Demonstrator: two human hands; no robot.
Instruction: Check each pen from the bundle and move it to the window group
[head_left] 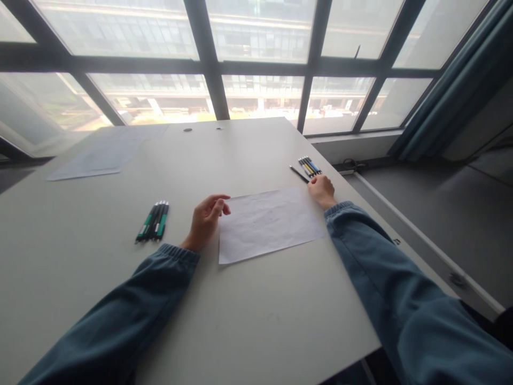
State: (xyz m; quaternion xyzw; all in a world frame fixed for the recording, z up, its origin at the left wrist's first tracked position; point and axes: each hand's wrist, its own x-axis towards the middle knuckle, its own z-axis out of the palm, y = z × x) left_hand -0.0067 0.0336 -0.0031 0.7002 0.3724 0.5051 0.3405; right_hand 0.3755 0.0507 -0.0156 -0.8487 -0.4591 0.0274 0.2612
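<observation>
A sheet of white paper [268, 227] lies in front of me on the white table. My left hand [207, 216] is at its left edge, loosely curled, with the index finger stretched out and nothing held. Beyond the paper's right corner, my right hand [321, 190] is closed at the near end of a dark pen [298, 174], whose light tip points away to the left. Just past that hand lies a row of several pens [310, 166] with yellow, blue and dark parts. Left of my left hand rest several black and green pens [153, 222], side by side.
More paper sheets [100, 158] lie at the far left of the table [256, 321]. Two small round fittings, one a dark disc [187, 130], sit near the back edge. Large framed windows stand behind, with a blue curtain [449, 91] at the right.
</observation>
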